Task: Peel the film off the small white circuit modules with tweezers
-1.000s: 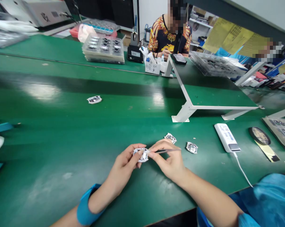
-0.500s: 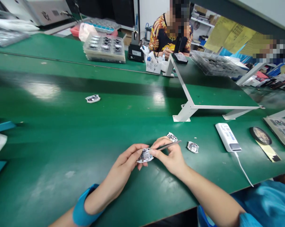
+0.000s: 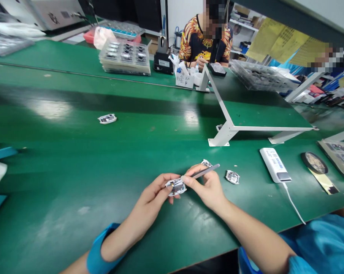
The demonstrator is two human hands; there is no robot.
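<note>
My left hand (image 3: 153, 196) is closed round the edge of a small white-framed electronic assembly (image 3: 177, 187), perhaps a watch housing, with thumb on top and fingers beneath. Pinched in my right hand (image 3: 207, 188) is a pair of slim grey metal tweezers (image 3: 204, 171). Their tips point down at the assembly's inner parts, and my right fingertips sit at its upper right edge. Behind the right hand, a similar assembly (image 3: 206, 163) is partly hidden. Another assembly (image 3: 232, 177) lies just right of that hand.
One more assembly (image 3: 107, 118) lies far left on the green table (image 3: 75, 163). A white metal stand (image 3: 221, 137) is ahead on the right, near a white power bank (image 3: 275, 165) with a cable and a round dish (image 3: 314, 163). Stacked trays (image 3: 124, 57) and a seated person (image 3: 206, 42) are at the back.
The tweezers have turned in my right hand, and their tips now reach into the assembly. My left hand still holds the assembly, which has shifted very slightly.
</note>
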